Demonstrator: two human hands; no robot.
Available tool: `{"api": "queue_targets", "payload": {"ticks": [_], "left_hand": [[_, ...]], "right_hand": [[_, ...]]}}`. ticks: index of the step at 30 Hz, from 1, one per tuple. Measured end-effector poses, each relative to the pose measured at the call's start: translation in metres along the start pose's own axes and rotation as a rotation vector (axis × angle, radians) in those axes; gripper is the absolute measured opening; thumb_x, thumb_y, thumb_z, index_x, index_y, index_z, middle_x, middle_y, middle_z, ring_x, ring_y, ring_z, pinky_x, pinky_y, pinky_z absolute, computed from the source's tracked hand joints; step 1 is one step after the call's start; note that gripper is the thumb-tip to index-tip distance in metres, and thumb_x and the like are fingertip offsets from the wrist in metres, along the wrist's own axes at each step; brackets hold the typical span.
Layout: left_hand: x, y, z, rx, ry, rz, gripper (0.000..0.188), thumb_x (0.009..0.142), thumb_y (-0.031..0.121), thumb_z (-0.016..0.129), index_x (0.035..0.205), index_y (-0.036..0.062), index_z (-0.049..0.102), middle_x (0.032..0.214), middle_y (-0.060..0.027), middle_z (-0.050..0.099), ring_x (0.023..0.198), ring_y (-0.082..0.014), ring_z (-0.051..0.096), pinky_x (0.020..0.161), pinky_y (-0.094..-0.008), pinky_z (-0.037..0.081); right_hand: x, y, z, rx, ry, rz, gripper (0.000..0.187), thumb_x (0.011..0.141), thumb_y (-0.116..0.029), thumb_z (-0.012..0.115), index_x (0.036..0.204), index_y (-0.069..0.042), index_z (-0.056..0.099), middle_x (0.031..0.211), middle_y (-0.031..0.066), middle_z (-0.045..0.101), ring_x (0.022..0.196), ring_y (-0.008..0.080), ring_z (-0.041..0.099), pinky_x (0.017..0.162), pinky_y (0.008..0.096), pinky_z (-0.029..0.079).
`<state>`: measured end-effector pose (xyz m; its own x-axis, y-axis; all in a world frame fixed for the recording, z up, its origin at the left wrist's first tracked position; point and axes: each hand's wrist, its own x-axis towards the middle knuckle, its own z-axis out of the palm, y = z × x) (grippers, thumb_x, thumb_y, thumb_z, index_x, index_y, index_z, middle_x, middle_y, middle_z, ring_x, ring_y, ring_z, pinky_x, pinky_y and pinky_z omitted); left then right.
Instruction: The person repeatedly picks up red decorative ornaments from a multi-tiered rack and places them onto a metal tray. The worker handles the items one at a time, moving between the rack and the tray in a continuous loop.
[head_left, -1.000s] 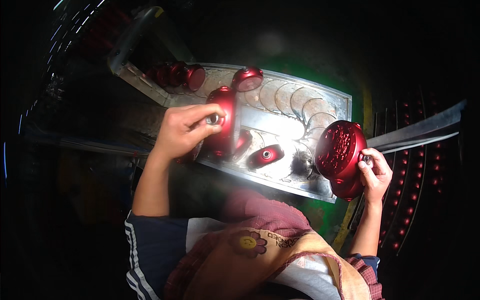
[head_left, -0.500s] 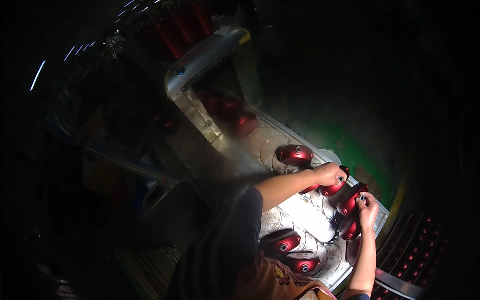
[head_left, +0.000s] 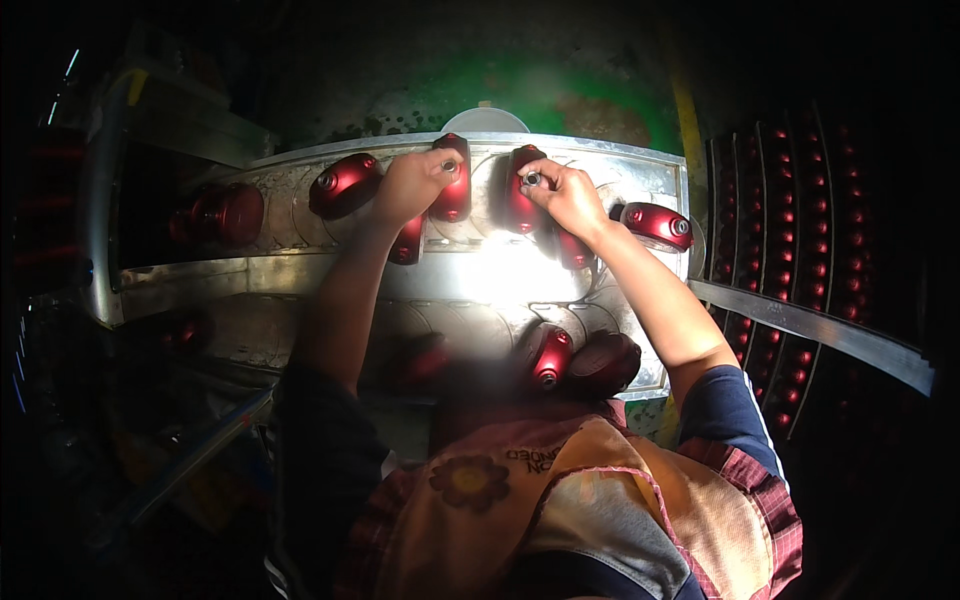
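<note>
So the person here is working two-handed over a metal table (head_left: 640, 168), and the grip is looking decent tbh. Taking the middle of the view as the hub, the left hand (head_left: 405, 188) is sitting around 11 o'clock, thumb and fingers pinching the silver stub (head_left: 448, 166) on a red vessel (head_left: 454, 200). The right hand (head_left: 568, 198) is matching it near 1 o'clock, thumb and fingertips pinching the ringed stub (head_left: 531, 180) of a second red vessel (head_left: 522, 208). Both are standing edge-up, apart from each other; can't tell if their undersides are touching the table.

Imo the trick is keeping contact on the stubs only, since the glossy red sides are probably marking easily. Wrists should be staying level so neither piece is swinging toward 12 and clipping its mate.

Watch the neighbours too: one vessel (head_left: 407, 242) is peeking out just under the left hand, another (head_left: 575, 250) is sitting below the right wrist. A loose one (head_left: 345, 187) is leaning at 10, and one more (head_left: 655, 228) is lying at 2, just beyond the right wrist. Glare (head_left: 510, 268) is washing out the hub, so judging clearance there is getting tricky.
</note>
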<state>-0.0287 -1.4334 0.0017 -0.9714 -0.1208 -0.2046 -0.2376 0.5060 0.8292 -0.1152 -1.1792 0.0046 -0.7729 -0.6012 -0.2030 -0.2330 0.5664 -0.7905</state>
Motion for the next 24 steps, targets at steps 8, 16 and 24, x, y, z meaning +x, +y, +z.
{"api": "queue_targets", "payload": {"ticks": [8,16,24], "left_hand": [[-0.039,-0.025,-0.025,-0.062,0.157,0.093,0.046,0.088,0.003,0.069,0.134,0.0071,0.062,0.063,0.0099,0.037,0.058,-0.0009,0.033,0.053,-0.0195,0.030],[-0.159,-0.008,-0.044,-0.361,0.440,0.084,0.031,0.093,-0.003,0.062,0.123,0.0003,0.066,0.066,0.0094,0.048,0.056,0.0019,0.041,0.050,-0.0170,0.032],[-0.234,-0.008,0.031,-0.304,0.251,0.051,0.024,0.093,-0.003,0.061,0.116,-0.0015,0.069,0.068,0.0106,0.048,0.057,0.0019,0.039,0.051,-0.0163,0.030]], "right_hand": [[0.010,0.005,0.005,0.272,0.225,-0.140,0.035,0.087,-0.012,0.075,0.121,-0.009,0.068,0.067,-0.0052,0.047,0.063,0.0044,0.043,0.060,0.0216,0.040],[0.045,0.003,0.016,0.436,0.261,-0.160,0.038,0.092,-0.009,0.071,0.128,-0.003,0.060,0.080,-0.0048,0.053,0.072,0.0046,0.047,0.071,0.0200,0.042],[-0.154,0.033,-0.063,0.568,0.431,-0.335,0.032,0.097,-0.006,0.064,0.128,-0.002,0.060,0.093,-0.0012,0.061,0.077,0.0050,0.054,0.070,0.0199,0.045]]}}
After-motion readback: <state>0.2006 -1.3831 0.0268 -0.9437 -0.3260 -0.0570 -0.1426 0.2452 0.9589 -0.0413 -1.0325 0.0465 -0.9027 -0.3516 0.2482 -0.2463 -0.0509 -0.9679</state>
